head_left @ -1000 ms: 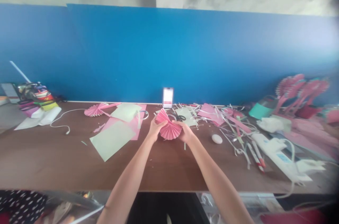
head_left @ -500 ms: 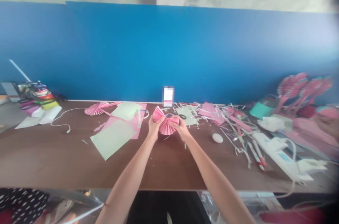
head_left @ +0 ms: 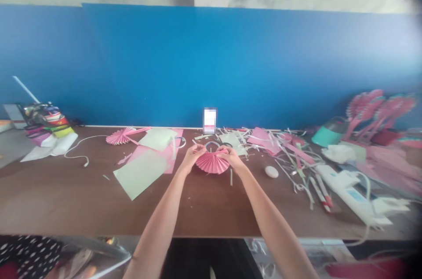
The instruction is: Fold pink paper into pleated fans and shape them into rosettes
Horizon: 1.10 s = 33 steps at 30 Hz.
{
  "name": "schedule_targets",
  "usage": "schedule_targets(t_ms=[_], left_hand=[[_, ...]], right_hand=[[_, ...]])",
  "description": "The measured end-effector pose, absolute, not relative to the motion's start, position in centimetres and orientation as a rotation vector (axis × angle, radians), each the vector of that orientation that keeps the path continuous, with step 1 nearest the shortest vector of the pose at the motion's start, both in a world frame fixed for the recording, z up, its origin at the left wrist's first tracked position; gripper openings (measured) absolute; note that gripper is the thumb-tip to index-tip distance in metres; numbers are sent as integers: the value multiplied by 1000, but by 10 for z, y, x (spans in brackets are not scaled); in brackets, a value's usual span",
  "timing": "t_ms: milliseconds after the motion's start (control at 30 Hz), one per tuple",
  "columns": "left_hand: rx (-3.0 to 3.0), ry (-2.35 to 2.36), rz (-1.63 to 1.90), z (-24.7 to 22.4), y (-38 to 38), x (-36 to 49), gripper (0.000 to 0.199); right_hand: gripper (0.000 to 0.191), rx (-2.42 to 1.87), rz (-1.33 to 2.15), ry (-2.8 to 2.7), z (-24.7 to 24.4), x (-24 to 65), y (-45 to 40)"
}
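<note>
A pleated pink paper fan (head_left: 212, 163) is spread in a half circle, its curved edge toward me, above the brown table (head_left: 148, 213). My left hand (head_left: 193, 156) is closed on its upper left end. At the upper right end, my right hand (head_left: 231, 156) pinches the folds. Just beyond the fan lies a ring, probably a roll of tape (head_left: 212, 144), partly hidden by the paper. Another pink pleated fan (head_left: 119, 137) rests to the left, near sheets of pale green paper (head_left: 141, 174) and pink paper.
Paper strips and pink scraps (head_left: 263, 140) litter the table's back right. A white oval object (head_left: 271, 171), markers (head_left: 319, 193) and a white power strip (head_left: 349, 193) lie to the right. Pink fan shapes (head_left: 365, 107) stand at far right. A cable (head_left: 86, 161) lies at left.
The fan has turned from a tilted, partly bunched shape to an even half circle with its curved edge toward me. Both hands have shifted to its upper ends.
</note>
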<state>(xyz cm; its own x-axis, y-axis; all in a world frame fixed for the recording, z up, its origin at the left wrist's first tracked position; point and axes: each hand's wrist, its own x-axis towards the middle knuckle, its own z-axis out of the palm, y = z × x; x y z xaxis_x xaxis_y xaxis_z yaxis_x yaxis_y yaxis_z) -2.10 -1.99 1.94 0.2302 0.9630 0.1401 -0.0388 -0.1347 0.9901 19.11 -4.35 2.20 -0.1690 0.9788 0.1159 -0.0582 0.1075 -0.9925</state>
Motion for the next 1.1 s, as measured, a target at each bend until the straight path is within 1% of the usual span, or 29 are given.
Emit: schedule_targets(t_ms=[100, 167, 267, 367, 467, 600, 667, 733, 833, 967, 1100], left_hand=[[1396, 912, 1100, 21, -22, -21, 47], [1346, 883, 1102, 20, -21, -20, 50], [1325, 850, 1055, 20, -21, -23, 50], [1394, 834, 923, 22, -21, -29, 51], [1478, 835, 784, 24, -22, -34, 50], [1558, 855, 700, 29, -25, -34, 49], [1590, 838, 666, 33, -26, -33, 49], [1623, 794, 608, 36, -29, -31, 52], [1657, 760, 552, 37, -30, -29, 60], [1651, 869, 608, 27, -26, -27, 75], [1616, 924, 649, 19, -22, -25, 80]], right_hand=[[22, -983, 1298, -1311, 22, 195, -42], [19, -995, 1319, -1349, 23, 197, -42], [16, -1039, 1382, -1443, 24, 202, -44], [15, -1038, 1439, -1544, 26, 206, -46], [17, -1032, 1499, -1649, 29, 208, -47], [19, -1024, 1527, -1738, 31, 207, -49], [24, -1013, 1516, -1755, 32, 207, -50], [36, -1025, 1486, -1758, 33, 206, -50], [49, -1104, 1444, -1728, 33, 207, -50], [53, -1162, 1406, -1693, 32, 207, -50], [52, -1095, 1311, -1692, 34, 204, -51]])
